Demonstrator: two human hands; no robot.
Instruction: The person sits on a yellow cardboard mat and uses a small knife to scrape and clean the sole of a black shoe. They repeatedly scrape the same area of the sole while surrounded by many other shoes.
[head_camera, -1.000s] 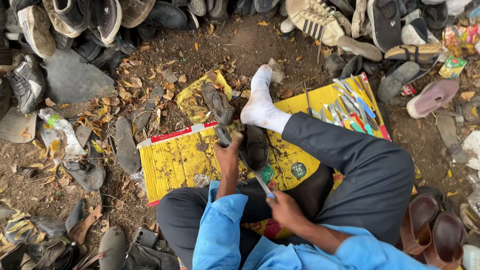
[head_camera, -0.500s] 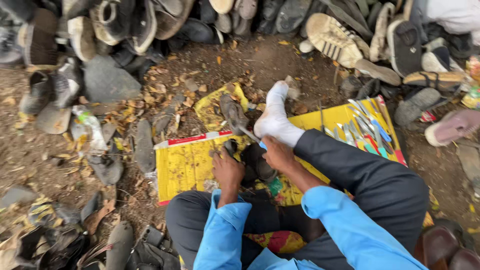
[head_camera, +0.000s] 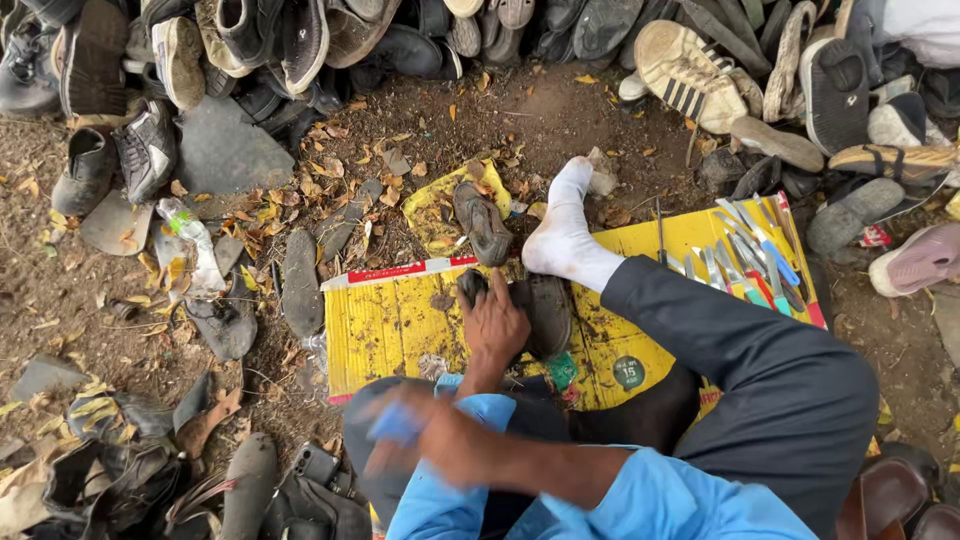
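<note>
Blue sleeves fill the near edge of my view. My right hand (head_camera: 400, 440) crosses low over my lap and is smeared by motion, so I cannot tell whether it is closed or holds anything. Just past it my left hand (head_camera: 495, 325) is closed down over the worn dark leather shoe (head_camera: 540, 315), pinning it against the yellow printed cardboard sheet (head_camera: 390, 325) spread on the ground.

As I judge it, the step in hand is steadying the shoe for work on it; what comes next calls for the right hand to come up beside the left with a tool.

Beyond the shoe my white-socked foot (head_camera: 562, 235) rests on the sheet's far edge, next to a loose dark rubber sole (head_camera: 482, 222). To the right lies a row of slim bright-handled tools (head_camera: 745, 255), within reach across my dark-trousered leg. Bare cardboard to the left gives open room. Farther out, heaps of old shoes (head_camera: 690, 70) close in the dirt and dry leaves on every side.
</note>
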